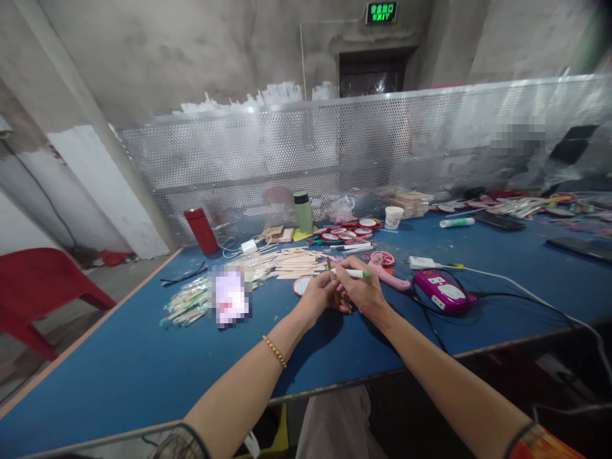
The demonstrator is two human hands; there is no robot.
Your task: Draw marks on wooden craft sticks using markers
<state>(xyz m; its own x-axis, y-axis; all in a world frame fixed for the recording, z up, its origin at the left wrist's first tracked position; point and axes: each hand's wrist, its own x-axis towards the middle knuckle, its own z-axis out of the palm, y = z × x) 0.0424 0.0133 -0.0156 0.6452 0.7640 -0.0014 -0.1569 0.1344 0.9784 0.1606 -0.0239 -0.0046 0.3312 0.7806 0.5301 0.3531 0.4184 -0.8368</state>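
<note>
Both my hands meet over the blue table (143, 363), a little in front of a pile of flat wooden sticks (291, 261). My right hand (361, 290) is closed round a white pen with a green cap (354, 273), which lies across its fingers. My left hand (321, 296) is pinched on a small green-tipped piece (329, 264) held upright at the fingertips. A round red-rimmed badge (301, 285) lies on the table just behind my left hand. A bead bracelet (275, 350) sits on my left wrist.
A pink glue gun (389, 274) and a magenta power strip (442, 292) with cables lie right of my hands. Wrapped pens (189, 305) lie to the left. A red flask (201, 231), green bottle (303, 211), paper cup (393, 217) and more badges (351, 229) stand by the perforated metal screen (335, 146). A red chair (38, 287) stands far left.
</note>
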